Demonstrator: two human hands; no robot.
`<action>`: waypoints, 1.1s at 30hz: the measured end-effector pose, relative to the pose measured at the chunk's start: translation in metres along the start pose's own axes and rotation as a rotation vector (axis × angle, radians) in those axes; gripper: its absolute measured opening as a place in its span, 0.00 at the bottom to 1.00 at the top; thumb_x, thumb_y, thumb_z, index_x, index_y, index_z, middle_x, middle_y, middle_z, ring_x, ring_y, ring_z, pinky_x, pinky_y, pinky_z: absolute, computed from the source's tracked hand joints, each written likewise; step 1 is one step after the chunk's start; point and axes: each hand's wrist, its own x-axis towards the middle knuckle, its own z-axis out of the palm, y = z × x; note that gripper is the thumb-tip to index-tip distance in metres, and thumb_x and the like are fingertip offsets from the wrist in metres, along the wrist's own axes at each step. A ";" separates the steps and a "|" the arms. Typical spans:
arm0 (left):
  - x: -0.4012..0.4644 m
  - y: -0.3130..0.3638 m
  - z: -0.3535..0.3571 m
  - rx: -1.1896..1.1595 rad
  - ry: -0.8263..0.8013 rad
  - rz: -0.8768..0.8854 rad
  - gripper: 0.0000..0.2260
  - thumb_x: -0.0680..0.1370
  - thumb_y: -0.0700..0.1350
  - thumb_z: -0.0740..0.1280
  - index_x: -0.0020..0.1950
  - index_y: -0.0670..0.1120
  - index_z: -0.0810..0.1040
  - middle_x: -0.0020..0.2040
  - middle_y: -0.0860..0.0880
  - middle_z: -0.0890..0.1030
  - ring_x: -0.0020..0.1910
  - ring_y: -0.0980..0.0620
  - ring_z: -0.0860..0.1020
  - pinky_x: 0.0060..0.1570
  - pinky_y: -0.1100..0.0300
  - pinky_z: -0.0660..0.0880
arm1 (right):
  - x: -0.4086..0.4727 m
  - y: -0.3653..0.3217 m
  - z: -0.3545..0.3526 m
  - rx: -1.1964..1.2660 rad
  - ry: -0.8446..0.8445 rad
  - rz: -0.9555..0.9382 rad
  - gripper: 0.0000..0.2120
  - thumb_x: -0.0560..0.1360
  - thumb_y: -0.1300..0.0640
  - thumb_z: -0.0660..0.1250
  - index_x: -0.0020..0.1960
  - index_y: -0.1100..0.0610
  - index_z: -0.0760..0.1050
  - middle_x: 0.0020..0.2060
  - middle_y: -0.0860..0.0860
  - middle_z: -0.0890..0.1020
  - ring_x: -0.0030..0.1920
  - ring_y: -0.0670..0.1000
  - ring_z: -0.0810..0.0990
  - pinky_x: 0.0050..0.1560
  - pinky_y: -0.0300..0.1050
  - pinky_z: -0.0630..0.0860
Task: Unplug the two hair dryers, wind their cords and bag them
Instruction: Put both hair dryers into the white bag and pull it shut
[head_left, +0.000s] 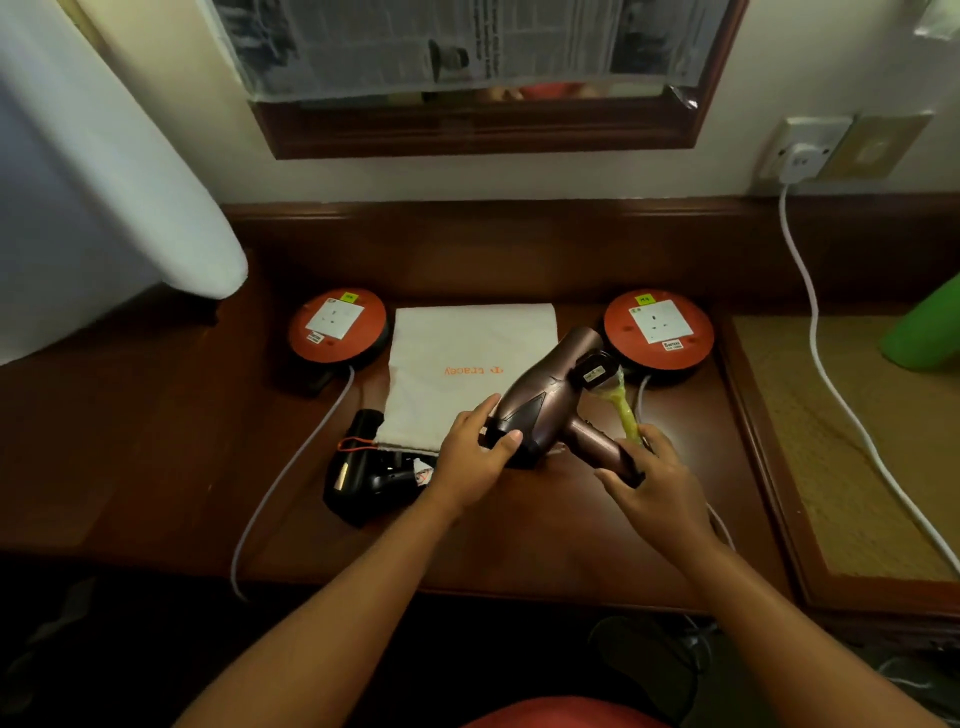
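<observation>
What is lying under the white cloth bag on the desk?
The black hair dryer lies partly under the near left corner of the white bag; its end sticks out. The rest of the bag lies flat on the desk. Anything else beneath is covered.

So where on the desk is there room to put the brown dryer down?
Bare wood lies along the front edge of the desk, between your arms, and on the far left beyond the grey cord. It is crowded in the middle: white bag, black dryer, and two red socket reels.
</observation>
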 end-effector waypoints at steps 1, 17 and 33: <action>0.001 -0.005 -0.011 -0.023 -0.017 0.010 0.24 0.78 0.46 0.67 0.74 0.50 0.66 0.61 0.48 0.72 0.54 0.53 0.75 0.53 0.64 0.74 | 0.000 -0.007 0.003 0.002 0.003 0.012 0.21 0.70 0.51 0.74 0.61 0.53 0.77 0.62 0.52 0.73 0.52 0.51 0.77 0.45 0.45 0.76; 0.055 -0.109 -0.110 0.608 -0.219 0.132 0.17 0.79 0.44 0.64 0.68 0.46 0.74 0.63 0.44 0.76 0.65 0.44 0.71 0.65 0.51 0.68 | 0.010 -0.059 0.028 -0.074 -0.050 0.061 0.22 0.70 0.51 0.74 0.62 0.55 0.76 0.61 0.53 0.73 0.50 0.52 0.77 0.48 0.49 0.78; 0.119 -0.139 -0.098 0.791 -0.359 0.089 0.11 0.80 0.46 0.61 0.49 0.42 0.82 0.49 0.42 0.78 0.50 0.42 0.76 0.47 0.51 0.71 | 0.064 -0.041 0.045 -0.028 -0.299 0.013 0.23 0.71 0.48 0.72 0.64 0.52 0.76 0.63 0.49 0.72 0.50 0.46 0.73 0.48 0.42 0.75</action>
